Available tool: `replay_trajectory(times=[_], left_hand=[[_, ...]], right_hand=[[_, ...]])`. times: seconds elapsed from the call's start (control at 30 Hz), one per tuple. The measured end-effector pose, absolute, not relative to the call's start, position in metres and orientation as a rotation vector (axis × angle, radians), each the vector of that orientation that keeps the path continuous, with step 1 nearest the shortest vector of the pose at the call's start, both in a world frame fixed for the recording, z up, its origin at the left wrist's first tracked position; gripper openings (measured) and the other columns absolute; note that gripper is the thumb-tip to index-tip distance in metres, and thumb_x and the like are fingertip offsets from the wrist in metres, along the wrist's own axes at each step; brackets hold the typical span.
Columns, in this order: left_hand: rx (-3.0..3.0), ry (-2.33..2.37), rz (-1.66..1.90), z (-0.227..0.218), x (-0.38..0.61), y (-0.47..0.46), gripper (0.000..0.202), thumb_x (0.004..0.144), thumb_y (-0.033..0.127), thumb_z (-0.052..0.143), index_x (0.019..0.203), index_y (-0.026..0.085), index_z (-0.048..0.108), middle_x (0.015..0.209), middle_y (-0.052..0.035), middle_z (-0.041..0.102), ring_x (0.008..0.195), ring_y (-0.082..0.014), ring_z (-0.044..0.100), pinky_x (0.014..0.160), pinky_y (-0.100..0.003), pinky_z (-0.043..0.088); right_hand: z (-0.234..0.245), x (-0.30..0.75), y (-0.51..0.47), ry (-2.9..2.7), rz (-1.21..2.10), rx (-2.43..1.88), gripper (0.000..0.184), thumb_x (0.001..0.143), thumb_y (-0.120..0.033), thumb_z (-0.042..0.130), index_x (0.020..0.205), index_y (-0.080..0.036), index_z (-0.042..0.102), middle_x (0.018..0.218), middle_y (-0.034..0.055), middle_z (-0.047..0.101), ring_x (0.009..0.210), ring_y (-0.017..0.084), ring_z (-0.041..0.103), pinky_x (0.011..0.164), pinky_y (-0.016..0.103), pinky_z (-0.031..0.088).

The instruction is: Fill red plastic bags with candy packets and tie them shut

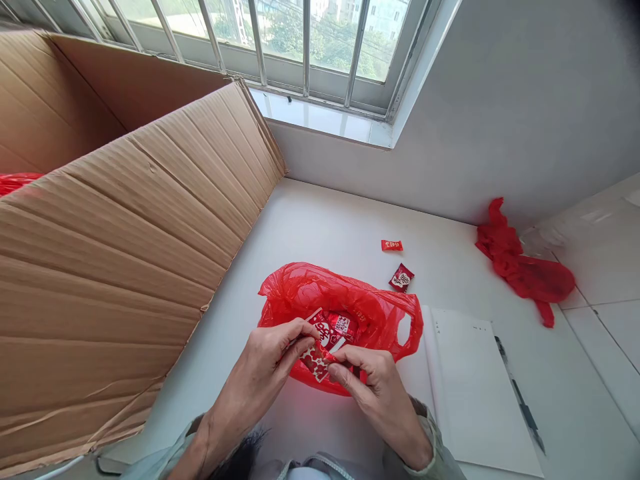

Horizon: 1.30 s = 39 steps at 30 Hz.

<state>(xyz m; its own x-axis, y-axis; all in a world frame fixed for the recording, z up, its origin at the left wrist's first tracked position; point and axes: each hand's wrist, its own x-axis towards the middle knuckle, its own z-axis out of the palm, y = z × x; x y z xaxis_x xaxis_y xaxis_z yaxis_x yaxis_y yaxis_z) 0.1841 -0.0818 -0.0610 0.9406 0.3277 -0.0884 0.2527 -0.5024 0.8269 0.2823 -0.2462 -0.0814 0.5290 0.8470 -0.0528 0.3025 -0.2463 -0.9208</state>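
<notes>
While left hand (274, 347) pinches one side | right hand (374, 381) pinches another | red packet (316, 363) between, apparently above red bag (373, 303)

Two hands (273, 353) (373, 383); one open bag (385, 313); two packets (392, 246) (401, 278) on table (330, 220); one box (130, 267).

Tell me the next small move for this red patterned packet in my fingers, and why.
I'd probably lower the patterned packet into the red bag: your left hand and right hand both seem to pinch it over the bag's open mouth, and other packets lie inside.
</notes>
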Motion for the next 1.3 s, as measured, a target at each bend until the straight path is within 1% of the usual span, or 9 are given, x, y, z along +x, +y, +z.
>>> replay_trajectory(times=[0.3,0.47,0.6,0.7,0.83,0.93,1.07,1.13,1.3], left_hand=[[2.685,0.390,0.013,-0.067,0.213,-0.085,0.026,0.088,0.000,0.032,0.082,0.019,0.049,0.083,-0.0044,0.058,0.080,-0.0209,0.047,0.062,-0.030,0.044],[2.772,0.405,0.019,-0.075,0.225,-0.085,0.031,0.086,-0.002,0.033,0.091,0.016,0.057,0.101,-0.0123,0.056,0.104,-0.0298,0.045,0.075,-0.041,0.049],[2.795,0.162,0.071,-0.088,0.220,-0.088,0.027,0.091,0.004,0.039,0.103,0.018,0.058,0.116,-0.0096,0.054,0.127,-0.0311,0.034,0.100,-0.049,0.042],[2.781,0.064,0.060,-0.100,0.216,-0.091,0.011,0.093,0.015,0.049,0.091,0.017,0.059,0.100,-0.0073,0.059,0.117,-0.0312,0.045,0.100,-0.053,0.042],[2.728,0.041,0.036,-0.101,0.215,-0.092,0.012,0.090,0.018,0.057,0.078,0.018,0.058,0.090,-0.0050,0.061,0.111,-0.0289,0.050,0.097,-0.050,0.046],[2.691,0.100,0.079,-0.089,0.217,-0.091,0.008,0.090,0.013,0.056,0.095,0.018,0.058,0.103,-0.0066,0.061,0.109,-0.0254,0.053,0.091,-0.042,0.051],[2.546,-0.053,0.231,-0.075,0.217,-0.087,0.039,0.089,0.010,0.057,0.126,0.022,0.050,0.126,-0.0068,0.057,0.118,-0.0219,0.050,0.098,-0.036,0.047],[2.426,-0.149,0.281,-0.074,0.216,-0.087,0.027,0.092,0.017,0.056,0.119,0.023,0.057,0.117,-0.0040,0.063,0.113,-0.0194,0.054,0.096,-0.032,0.046],[2.187,0.167,0.262,-0.075,0.210,-0.091,0.011,0.089,0.029,0.063,0.087,0.018,0.067,0.075,0.0028,0.067,0.065,-0.0104,0.057,0.062,-0.021,0.042]], right_hand=[[-0.113,0.304,-0.243,-1.162,-0.075,-2.326,0.020,0.091,-0.013,0.050,0.102,-0.018,0.065,0.094,0.0078,0.067,0.089,0.023,0.059,0.074,0.036,0.051],[-0.121,0.303,-0.236,-1.207,0.010,-2.483,0.040,0.078,-0.009,0.064,0.117,-0.018,0.060,0.103,0.0098,0.061,0.098,0.029,0.054,0.081,0.044,0.052],[-0.120,0.303,-0.237,-1.135,0.068,-2.454,0.034,0.077,-0.009,0.062,0.110,-0.019,0.061,0.104,0.0082,0.060,0.099,0.028,0.053,0.084,0.044,0.051],[-0.120,0.306,-0.241,-1.017,0.096,-2.409,0.032,0.075,-0.005,0.059,0.105,-0.017,0.059,0.102,0.0077,0.062,0.098,0.027,0.055,0.084,0.043,0.050],[-0.117,0.310,-0.246,-0.880,0.155,-2.280,0.031,0.078,-0.008,0.056,0.107,-0.018,0.059,0.104,0.0071,0.067,0.097,0.025,0.060,0.085,0.042,0.050],[-0.110,0.311,-0.251,-0.816,0.215,-2.164,0.030,0.079,-0.016,0.060,0.109,-0.020,0.062,0.108,0.0061,0.069,0.097,0.023,0.064,0.087,0.040,0.050],[-0.096,0.311,-0.254,-0.717,0.478,-2.000,0.028,0.077,-0.024,0.066,0.105,-0.020,0.067,0.092,0.0028,0.072,0.077,0.017,0.066,0.075,0.031,0.052],[-0.091,0.311,-0.256,-0.679,0.666,-1.879,0.026,0.078,-0.026,0.065,0.103,-0.020,0.070,0.086,0.0015,0.072,0.071,0.015,0.064,0.069,0.027,0.052],[-0.089,0.310,-0.258,-0.603,0.819,-1.672,0.030,0.090,-0.042,0.055,0.100,-0.018,0.069,0.066,-0.0013,0.062,0.061,0.011,0.057,0.059,0.022,0.045]])
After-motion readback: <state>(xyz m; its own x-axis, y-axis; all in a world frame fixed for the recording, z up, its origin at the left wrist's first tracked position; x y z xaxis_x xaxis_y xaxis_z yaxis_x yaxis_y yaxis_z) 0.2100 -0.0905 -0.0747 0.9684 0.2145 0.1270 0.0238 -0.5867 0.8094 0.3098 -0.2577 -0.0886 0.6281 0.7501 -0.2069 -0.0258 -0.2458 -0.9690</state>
